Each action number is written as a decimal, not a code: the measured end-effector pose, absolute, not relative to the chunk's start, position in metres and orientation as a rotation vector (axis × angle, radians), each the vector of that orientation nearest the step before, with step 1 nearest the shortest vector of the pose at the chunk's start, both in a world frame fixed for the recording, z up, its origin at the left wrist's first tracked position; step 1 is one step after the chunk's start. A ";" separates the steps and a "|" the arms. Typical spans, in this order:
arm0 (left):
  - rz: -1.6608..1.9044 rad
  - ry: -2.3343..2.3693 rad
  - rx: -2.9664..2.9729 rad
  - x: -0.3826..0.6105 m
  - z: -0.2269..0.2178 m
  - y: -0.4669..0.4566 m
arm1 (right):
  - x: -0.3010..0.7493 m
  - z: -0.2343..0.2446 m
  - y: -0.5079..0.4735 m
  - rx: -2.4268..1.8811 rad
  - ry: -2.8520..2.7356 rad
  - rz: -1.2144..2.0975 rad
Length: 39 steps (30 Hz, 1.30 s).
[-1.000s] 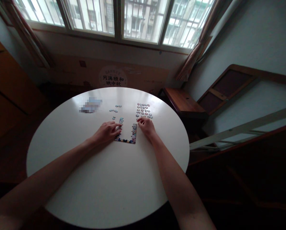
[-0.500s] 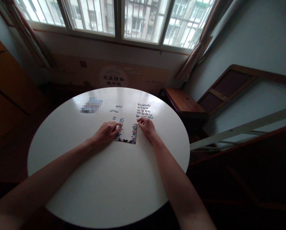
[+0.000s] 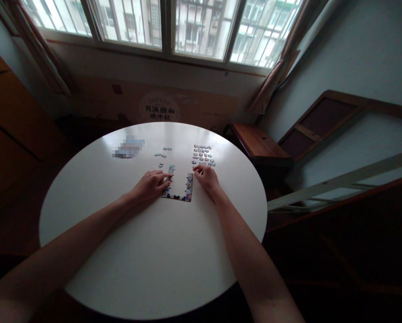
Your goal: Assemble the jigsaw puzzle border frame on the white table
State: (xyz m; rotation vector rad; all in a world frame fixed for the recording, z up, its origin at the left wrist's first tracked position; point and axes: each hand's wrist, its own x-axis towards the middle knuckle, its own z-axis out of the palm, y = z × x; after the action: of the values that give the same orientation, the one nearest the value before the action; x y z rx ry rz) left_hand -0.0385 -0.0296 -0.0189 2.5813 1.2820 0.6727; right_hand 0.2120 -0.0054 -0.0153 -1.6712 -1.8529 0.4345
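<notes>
A partly joined jigsaw puzzle forms a U on the white round table, with a bottom row and two upright sides. My left hand lies at the left side of the U, fingers loosely stretched and fingertips touching its pieces. At the top of the right side, the thumb and index finger of my right hand are pinched together. Whatever is between those fingertips is too small to make out. Just beyond my right hand, several loose jigsaw pieces lie in rows.
A few small joined pieces lie beyond my left hand. Farther left is a blurred-out flat item. A wooden stool stands past the table's right edge, and a barred window is behind the table.
Both hands hold nearly the same positions. The puzzle and the loose pieces show no clear change.
</notes>
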 end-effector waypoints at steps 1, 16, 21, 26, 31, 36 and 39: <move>0.673 1.284 2.579 -0.038 -0.019 -0.030 | 0.212 -0.015 -0.005 -1.673 -1.856 0.430; 0.678 1.290 2.554 -0.037 -0.017 -0.029 | 0.214 -0.019 -0.003 -1.645 -1.851 0.446; 0.698 1.288 2.541 -0.038 -0.018 -0.029 | 0.214 -0.020 -0.002 -1.638 -1.859 0.445; 0.723 1.264 2.540 -0.038 -0.020 -0.028 | 0.213 -0.018 -0.004 -1.646 -1.862 0.423; 0.718 1.259 2.546 -0.039 -0.021 -0.027 | 0.213 -0.018 -0.004 -1.646 -1.861 0.425; 0.706 1.267 2.557 -0.039 -0.021 -0.027 | 0.213 -0.018 -0.003 -1.640 -1.860 0.425; 0.699 1.283 2.553 -0.038 -0.020 -0.028 | 0.213 -0.017 -0.004 -1.641 -1.860 0.420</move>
State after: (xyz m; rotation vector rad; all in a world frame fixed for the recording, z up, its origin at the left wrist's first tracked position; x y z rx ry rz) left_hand -0.0384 -0.0278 -0.0196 2.5530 1.2834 0.6993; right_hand 0.2128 -0.0038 -0.0174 -1.6415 -1.8595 0.4201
